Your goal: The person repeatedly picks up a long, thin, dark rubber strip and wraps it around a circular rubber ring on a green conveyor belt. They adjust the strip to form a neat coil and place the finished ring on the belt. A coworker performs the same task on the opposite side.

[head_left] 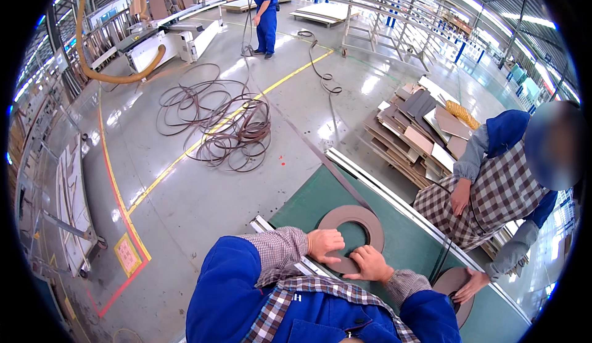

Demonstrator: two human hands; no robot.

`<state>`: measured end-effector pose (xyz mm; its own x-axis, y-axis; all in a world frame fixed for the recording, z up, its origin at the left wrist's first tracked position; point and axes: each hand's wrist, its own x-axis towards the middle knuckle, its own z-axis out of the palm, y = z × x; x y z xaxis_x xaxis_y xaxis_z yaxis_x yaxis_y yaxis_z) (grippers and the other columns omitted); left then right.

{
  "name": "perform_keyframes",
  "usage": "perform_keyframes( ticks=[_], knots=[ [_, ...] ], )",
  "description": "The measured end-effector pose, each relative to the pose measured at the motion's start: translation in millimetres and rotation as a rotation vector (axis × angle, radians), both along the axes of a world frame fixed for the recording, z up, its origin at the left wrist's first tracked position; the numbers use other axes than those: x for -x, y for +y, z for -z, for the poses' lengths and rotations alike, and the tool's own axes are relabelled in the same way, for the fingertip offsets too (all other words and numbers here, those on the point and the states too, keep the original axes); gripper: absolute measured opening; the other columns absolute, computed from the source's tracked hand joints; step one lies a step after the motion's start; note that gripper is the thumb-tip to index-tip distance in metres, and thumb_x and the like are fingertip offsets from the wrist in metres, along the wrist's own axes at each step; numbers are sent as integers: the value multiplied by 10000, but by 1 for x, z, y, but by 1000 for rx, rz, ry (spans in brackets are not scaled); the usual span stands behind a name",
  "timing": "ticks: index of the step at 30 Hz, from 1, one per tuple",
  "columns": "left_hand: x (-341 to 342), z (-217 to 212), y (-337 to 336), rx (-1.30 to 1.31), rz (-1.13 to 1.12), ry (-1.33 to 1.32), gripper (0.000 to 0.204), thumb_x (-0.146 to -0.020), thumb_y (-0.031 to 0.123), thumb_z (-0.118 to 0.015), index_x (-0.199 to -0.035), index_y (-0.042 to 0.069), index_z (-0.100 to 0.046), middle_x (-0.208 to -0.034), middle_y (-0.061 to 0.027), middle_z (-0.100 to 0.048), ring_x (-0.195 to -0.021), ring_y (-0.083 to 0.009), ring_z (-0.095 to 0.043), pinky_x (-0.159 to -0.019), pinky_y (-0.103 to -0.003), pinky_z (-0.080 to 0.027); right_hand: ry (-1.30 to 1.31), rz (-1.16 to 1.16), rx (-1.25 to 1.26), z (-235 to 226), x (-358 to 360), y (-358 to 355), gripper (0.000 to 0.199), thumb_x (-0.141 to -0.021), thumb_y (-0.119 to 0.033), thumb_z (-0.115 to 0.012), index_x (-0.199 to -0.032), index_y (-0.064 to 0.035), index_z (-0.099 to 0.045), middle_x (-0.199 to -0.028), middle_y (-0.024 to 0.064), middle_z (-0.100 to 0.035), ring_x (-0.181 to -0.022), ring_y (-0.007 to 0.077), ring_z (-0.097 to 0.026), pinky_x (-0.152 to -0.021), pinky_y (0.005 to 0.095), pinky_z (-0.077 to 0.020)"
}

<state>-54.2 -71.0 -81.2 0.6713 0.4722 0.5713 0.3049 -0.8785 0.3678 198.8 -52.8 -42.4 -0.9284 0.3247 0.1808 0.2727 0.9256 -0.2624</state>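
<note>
A flat, tightly wound coil of brown edge banding [374, 226] lies on a green-topped table [299, 200] right in front of me. My left hand [325, 245] grips the coil's left side, fingers curled over the winding and thumb near the hole. At its lower side, my right hand [368, 263] has its fingers bent over the inner edge and its thumb on the outer rim. From the coil a loose strip [330, 165] leaves at the top and runs across the table edge toward the far floor.
Tangled brown strip [237, 130] lies in loops on the floor. A co-worker at right handles a second coil [453, 279] on the table. Behind stands a stack of boards [419, 118]. A person in blue [265, 13] holds strips farther off. A metal rack [388, 19] stands beyond.
</note>
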Motion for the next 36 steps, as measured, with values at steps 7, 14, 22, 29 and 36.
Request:
perform_keyframes(
  ticks=[7, 14, 22, 29, 36],
  knots=[
    [-21, -3, -20, 139, -253, -149, 480, -810, 435, -651, -994, 0, -564, -884, -173, -564, -877, -355, -564, -942, -452, -428, 53, 766, 20, 44, 76, -60, 645, -723, -463, -730, -1114, 4, -518, -1019, 161, -536, -959, 341, -504, -831, 457, -402],
    [-3, -13, 0, 170, -223, -78, 395, -784, 396, -689, -856, 40, -533, -809, -110, -539, -793, -307, -535, -806, -399, -436, 56, -2, -53, -29, 10, 18, 749, -715, -590, -706, -1135, 17, -578, -1017, 150, -576, -951, 348, -538, -902, 469, -416],
    [18, -18, 35, 142, -125, -41, 438, -771, 374, -698, -985, 12, -573, -853, -149, -580, -815, -347, -552, -779, -420, -448, 203, 399, -143, 8, 50, -17, 583, -683, -596, -705, -813, -48, -556, -790, 107, -471, -768, 294, -492, -711, 412, -386],
    [-24, -12, -29, 235, -306, -57, 414, -821, 394, -655, -963, 10, -594, -819, -150, -580, -757, -316, -563, -708, -401, -470, 85, 337, -23, 36, 30, -42, 639, -719, -556, -664, -1103, -52, -580, -1001, 113, -559, -969, 312, -527, -884, 457, -387],
    [-11, -7, -8, 128, -80, 15, 378, -812, 386, -662, -886, 28, -566, -772, -131, -558, -746, -306, -560, -692, -397, -466, 161, 39, -38, 6, -12, 3, 667, -621, -606, -758, -963, -50, -623, -941, 109, -567, -916, 302, -547, -873, 443, -411]
  ],
)
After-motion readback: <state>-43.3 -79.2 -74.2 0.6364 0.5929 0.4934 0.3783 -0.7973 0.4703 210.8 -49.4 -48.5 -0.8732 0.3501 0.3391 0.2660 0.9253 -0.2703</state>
